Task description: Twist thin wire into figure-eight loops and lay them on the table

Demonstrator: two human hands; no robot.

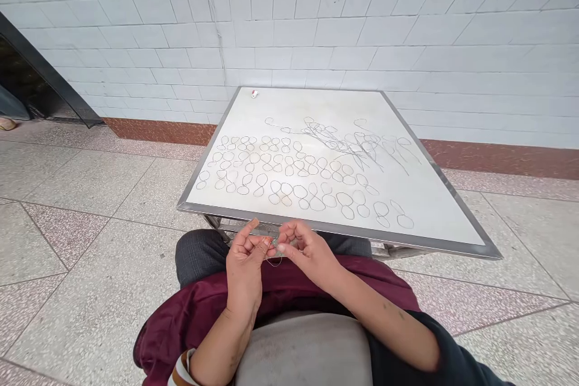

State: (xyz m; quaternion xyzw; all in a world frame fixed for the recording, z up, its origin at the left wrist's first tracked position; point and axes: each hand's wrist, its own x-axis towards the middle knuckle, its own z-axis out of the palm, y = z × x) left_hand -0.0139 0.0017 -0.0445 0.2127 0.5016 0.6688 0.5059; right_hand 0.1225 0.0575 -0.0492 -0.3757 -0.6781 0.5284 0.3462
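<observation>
While the left hand (245,259) pinches a thin, dark, looped wire (274,265) above the lap, the right hand (313,253) curls in at the same piece, though whether its fingertips grip it I can't tell. Just beyond, on a square white table with grey metal edging (429,211), rows of dark wire figure-eights (289,167) look finished, and behind them a tangle of long-tailed, curled wires (337,143) looks still unworked, so plenty seems left!
</observation>
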